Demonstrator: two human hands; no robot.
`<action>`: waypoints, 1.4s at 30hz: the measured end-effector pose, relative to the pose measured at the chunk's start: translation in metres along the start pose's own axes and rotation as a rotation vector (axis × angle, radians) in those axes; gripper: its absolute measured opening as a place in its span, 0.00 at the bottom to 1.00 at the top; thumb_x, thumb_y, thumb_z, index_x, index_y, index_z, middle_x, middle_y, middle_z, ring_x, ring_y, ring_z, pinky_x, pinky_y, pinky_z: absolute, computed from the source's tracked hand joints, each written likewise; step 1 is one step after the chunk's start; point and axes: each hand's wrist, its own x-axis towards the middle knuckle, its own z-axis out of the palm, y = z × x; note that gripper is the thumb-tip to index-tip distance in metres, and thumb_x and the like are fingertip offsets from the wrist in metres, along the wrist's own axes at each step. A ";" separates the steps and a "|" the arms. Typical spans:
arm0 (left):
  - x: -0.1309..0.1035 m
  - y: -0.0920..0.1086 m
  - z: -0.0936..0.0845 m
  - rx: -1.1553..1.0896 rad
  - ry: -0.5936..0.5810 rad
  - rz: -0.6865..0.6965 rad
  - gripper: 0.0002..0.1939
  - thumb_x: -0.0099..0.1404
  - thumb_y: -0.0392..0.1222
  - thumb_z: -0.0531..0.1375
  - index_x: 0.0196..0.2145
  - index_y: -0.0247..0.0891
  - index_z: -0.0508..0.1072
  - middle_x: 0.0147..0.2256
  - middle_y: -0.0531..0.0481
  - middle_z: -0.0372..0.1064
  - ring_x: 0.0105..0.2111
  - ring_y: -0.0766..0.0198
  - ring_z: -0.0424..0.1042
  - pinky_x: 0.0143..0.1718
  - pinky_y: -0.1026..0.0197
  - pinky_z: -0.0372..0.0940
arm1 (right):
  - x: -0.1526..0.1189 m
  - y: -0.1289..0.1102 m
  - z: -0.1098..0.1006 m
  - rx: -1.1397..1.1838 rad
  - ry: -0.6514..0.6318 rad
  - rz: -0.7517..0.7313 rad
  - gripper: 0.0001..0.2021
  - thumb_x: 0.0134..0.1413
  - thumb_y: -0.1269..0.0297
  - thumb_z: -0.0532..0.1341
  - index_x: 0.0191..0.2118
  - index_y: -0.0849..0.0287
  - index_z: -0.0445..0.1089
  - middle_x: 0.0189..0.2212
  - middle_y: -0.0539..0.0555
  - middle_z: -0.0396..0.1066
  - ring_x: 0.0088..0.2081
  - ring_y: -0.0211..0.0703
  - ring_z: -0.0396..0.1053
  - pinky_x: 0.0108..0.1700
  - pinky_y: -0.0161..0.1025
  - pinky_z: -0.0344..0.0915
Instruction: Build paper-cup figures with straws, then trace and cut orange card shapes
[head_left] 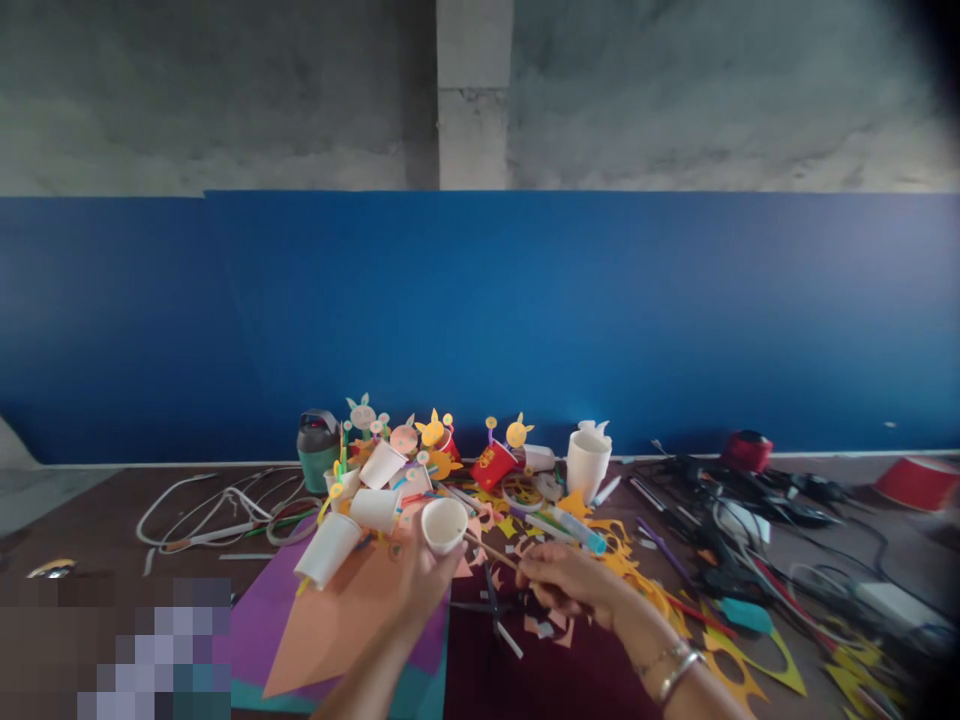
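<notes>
Two hands (559,572) seen, one white cup (442,525) held, at least four other cups (327,550) seen, one stick (491,549) held, two bracelets (679,674) worn, one bottle (318,468) seen, at least four paper heads (517,431) shown

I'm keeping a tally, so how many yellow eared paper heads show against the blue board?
2: one head beyond the white cup in the left hand, the other head above the red cup. More may be hidden.
</notes>
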 end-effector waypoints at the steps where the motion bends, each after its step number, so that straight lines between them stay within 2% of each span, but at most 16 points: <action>1: 0.002 0.000 -0.003 0.009 0.032 0.001 0.26 0.53 0.43 0.65 0.48 0.40 0.61 0.40 0.47 0.70 0.40 0.57 0.72 0.45 0.54 0.65 | -0.001 0.002 -0.011 -0.027 0.026 -0.010 0.13 0.56 0.56 0.53 0.31 0.59 0.68 0.14 0.45 0.63 0.11 0.29 0.48 0.15 0.29 0.44; 4: 0.005 -0.002 -0.010 0.037 0.085 0.024 0.30 0.52 0.41 0.66 0.50 0.39 0.59 0.42 0.45 0.70 0.41 0.56 0.72 0.45 0.52 0.65 | -0.001 0.006 -0.030 -0.250 0.285 0.003 0.11 0.56 0.61 0.53 0.32 0.61 0.69 0.20 0.52 0.70 0.18 0.37 0.63 0.21 0.33 0.57; 6: 0.003 -0.002 -0.010 0.047 0.080 0.038 0.31 0.52 0.40 0.66 0.51 0.39 0.59 0.43 0.44 0.70 0.41 0.55 0.72 0.45 0.51 0.65 | 0.000 0.005 -0.028 -0.380 0.479 -0.025 0.10 0.55 0.67 0.52 0.36 0.63 0.69 0.31 0.60 0.73 0.31 0.46 0.70 0.33 0.39 0.63; 8: 0.001 -0.001 -0.008 0.038 0.071 0.037 0.30 0.52 0.40 0.66 0.50 0.39 0.59 0.42 0.45 0.70 0.41 0.56 0.72 0.45 0.52 0.66 | 0.000 0.002 -0.015 -0.543 0.651 -0.147 0.11 0.53 0.72 0.52 0.39 0.64 0.69 0.41 0.63 0.70 0.45 0.52 0.66 0.46 0.44 0.59; 9: 0.001 0.000 -0.006 0.027 0.064 0.030 0.29 0.52 0.40 0.66 0.49 0.40 0.59 0.41 0.46 0.70 0.40 0.56 0.73 0.44 0.52 0.66 | -0.001 -0.001 -0.005 -0.653 0.682 -0.240 0.12 0.51 0.74 0.52 0.39 0.62 0.70 0.42 0.62 0.70 0.47 0.53 0.64 0.49 0.45 0.57; 10: 0.000 0.001 -0.005 0.011 0.056 0.022 0.28 0.52 0.40 0.66 0.48 0.40 0.59 0.40 0.46 0.70 0.40 0.56 0.73 0.43 0.53 0.67 | -0.003 -0.003 0.005 -0.703 0.626 -0.315 0.12 0.49 0.74 0.53 0.37 0.61 0.71 0.39 0.59 0.71 0.46 0.51 0.65 0.49 0.44 0.57; 12: -0.001 0.004 -0.004 -0.013 0.030 0.001 0.27 0.52 0.40 0.66 0.47 0.40 0.60 0.39 0.47 0.71 0.39 0.57 0.73 0.42 0.54 0.67 | -0.006 -0.007 0.026 -0.713 0.354 -0.435 0.13 0.45 0.75 0.54 0.36 0.57 0.71 0.36 0.54 0.71 0.41 0.45 0.67 0.45 0.38 0.59; 15: -0.002 0.009 -0.004 -0.023 -0.036 -0.023 0.25 0.53 0.41 0.64 0.48 0.39 0.62 0.40 0.46 0.72 0.39 0.56 0.73 0.41 0.55 0.68 | -0.009 -0.008 0.047 -0.776 0.245 -0.448 0.17 0.40 0.75 0.56 0.40 0.58 0.70 0.40 0.55 0.70 0.44 0.47 0.65 0.48 0.39 0.58; 18: -0.005 0.012 -0.005 -0.026 -0.060 -0.019 0.24 0.55 0.41 0.63 0.49 0.39 0.62 0.42 0.45 0.71 0.41 0.57 0.72 0.43 0.56 0.67 | -0.009 -0.007 0.052 -0.842 0.257 -0.454 0.21 0.41 0.74 0.55 0.45 0.58 0.69 0.43 0.58 0.69 0.48 0.51 0.63 0.53 0.44 0.54; 22: -0.005 0.010 -0.006 -0.042 -0.015 -0.004 0.27 0.56 0.41 0.63 0.52 0.40 0.59 0.43 0.45 0.70 0.41 0.57 0.72 0.43 0.57 0.67 | -0.003 -0.001 0.042 -0.838 0.305 -0.465 0.25 0.42 0.76 0.54 0.50 0.57 0.65 0.45 0.58 0.69 0.46 0.50 0.66 0.49 0.43 0.59; 27: 0.000 0.006 -0.008 -0.006 0.067 -0.005 0.27 0.55 0.43 0.64 0.51 0.40 0.61 0.43 0.46 0.70 0.43 0.56 0.71 0.44 0.56 0.67 | 0.009 0.007 0.029 -0.527 0.602 -0.478 0.28 0.45 0.76 0.52 0.56 0.58 0.58 0.45 0.57 0.70 0.44 0.48 0.69 0.47 0.43 0.65; 29: -0.001 0.006 -0.007 -0.010 0.019 -0.024 0.24 0.55 0.44 0.64 0.48 0.40 0.62 0.41 0.47 0.71 0.41 0.56 0.72 0.43 0.56 0.68 | 0.014 0.010 0.027 -0.383 0.647 -0.554 0.28 0.48 0.75 0.52 0.57 0.57 0.58 0.49 0.57 0.69 0.48 0.48 0.68 0.51 0.43 0.64; 32: -0.003 0.007 -0.004 -0.013 -0.122 -0.017 0.25 0.54 0.45 0.65 0.48 0.39 0.64 0.41 0.45 0.72 0.40 0.55 0.73 0.41 0.55 0.69 | 0.019 0.012 0.026 -0.279 0.609 -0.689 0.24 0.53 0.74 0.51 0.56 0.55 0.62 0.53 0.57 0.67 0.55 0.48 0.63 0.56 0.45 0.60; 35: -0.008 0.010 0.001 0.033 -0.224 0.073 0.29 0.53 0.44 0.66 0.51 0.37 0.63 0.46 0.42 0.70 0.43 0.52 0.71 0.44 0.53 0.68 | 0.016 0.009 0.026 -0.307 0.509 -0.746 0.22 0.58 0.72 0.49 0.57 0.55 0.63 0.53 0.58 0.67 0.55 0.48 0.63 0.57 0.46 0.59; 38: -0.010 0.017 0.005 0.064 -0.289 0.124 0.28 0.53 0.43 0.66 0.51 0.36 0.64 0.46 0.40 0.70 0.44 0.51 0.71 0.45 0.51 0.67 | 0.007 0.003 0.024 -0.413 0.418 -0.741 0.23 0.59 0.72 0.49 0.58 0.53 0.63 0.49 0.58 0.70 0.49 0.46 0.68 0.52 0.43 0.64; 42: -0.012 0.023 0.007 0.015 -0.294 0.063 0.27 0.55 0.43 0.65 0.50 0.37 0.64 0.44 0.41 0.70 0.42 0.52 0.71 0.43 0.53 0.68 | -0.002 -0.004 0.025 -0.577 0.392 -0.680 0.24 0.56 0.73 0.51 0.58 0.52 0.63 0.39 0.55 0.72 0.40 0.45 0.70 0.43 0.39 0.67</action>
